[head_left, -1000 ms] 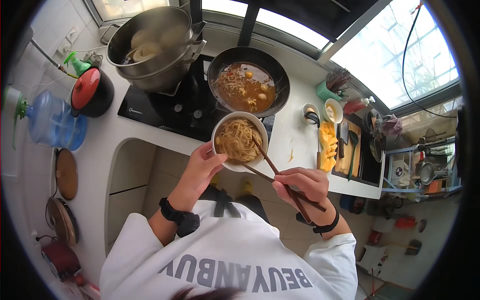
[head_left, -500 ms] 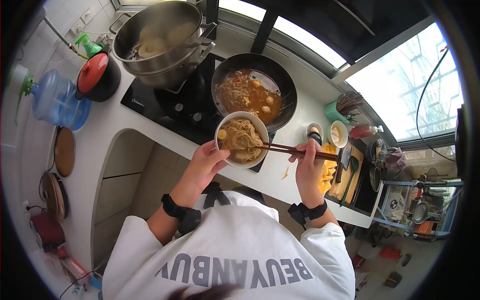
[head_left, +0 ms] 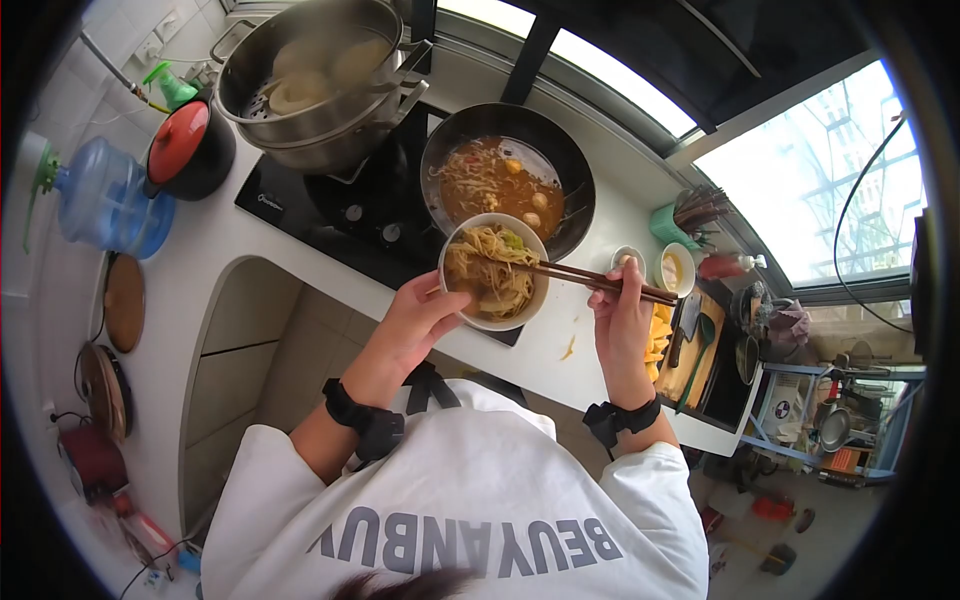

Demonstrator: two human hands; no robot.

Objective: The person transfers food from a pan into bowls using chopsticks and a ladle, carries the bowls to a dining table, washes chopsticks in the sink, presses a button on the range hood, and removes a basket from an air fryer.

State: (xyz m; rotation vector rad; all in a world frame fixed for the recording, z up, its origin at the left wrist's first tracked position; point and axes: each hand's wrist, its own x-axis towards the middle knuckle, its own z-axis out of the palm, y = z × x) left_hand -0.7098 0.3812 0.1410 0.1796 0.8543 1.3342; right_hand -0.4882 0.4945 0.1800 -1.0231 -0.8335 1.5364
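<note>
Noodles [head_left: 508, 288]: lay in a white bowl [head_left: 541, 298], on the person's side of the wok [head_left: 572, 165], brown chopsticks [head_left: 585, 275] dipped among them.
Left hand [head_left: 418, 322]: its fingers gripped the bowl, thumb at the rim.
Right hand [head_left: 622, 318]: its fingers clasped the chopsticks, right of the wok.
Steamer pot [head_left: 325, 148]: stood left of the wok, on the cooktop [head_left: 322, 212].
</note>
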